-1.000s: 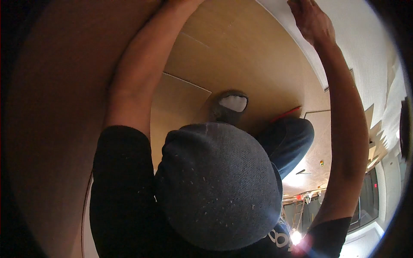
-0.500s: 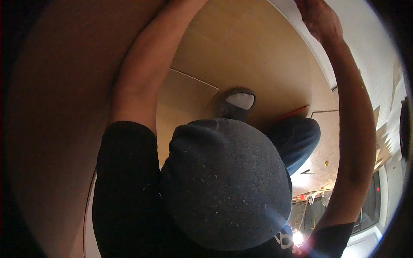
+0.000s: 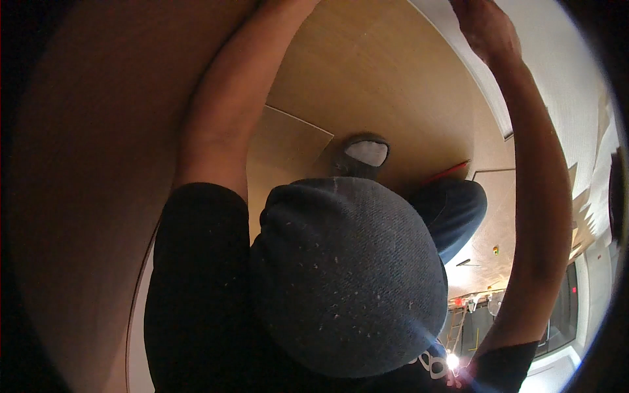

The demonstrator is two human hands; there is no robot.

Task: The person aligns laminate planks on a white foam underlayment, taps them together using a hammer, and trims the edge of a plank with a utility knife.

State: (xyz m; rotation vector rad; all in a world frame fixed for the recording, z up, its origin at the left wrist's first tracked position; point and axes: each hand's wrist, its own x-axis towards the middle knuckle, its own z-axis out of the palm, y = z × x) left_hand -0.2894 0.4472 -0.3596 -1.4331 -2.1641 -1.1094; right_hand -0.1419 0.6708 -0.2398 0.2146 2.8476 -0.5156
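Note:
The camera looks down on a grey knit cap [image 3: 341,275] and black shirt, with both bare arms raised toward the top of the picture. My right hand [image 3: 485,29] is at the upper right, resting against the line where a large light wooden board [image 3: 380,72] meets a white surface [image 3: 557,72]. How its fingers are set does not show. My left forearm [image 3: 223,111] runs up along the wooden board, and the hand itself is cut off by the top edge.
Below stand a grey shoe with a white toe [image 3: 363,154] and a knee in blue jeans [image 3: 452,209]. A red object [image 3: 449,171] lies beside them. More flat wooden panels [image 3: 295,141] lie on the floor, and a bright light [image 3: 452,360] glares at lower right.
Both arms have reached higher. My right hand has slid up toward the top edge, and my left hand has gone out of the picture.

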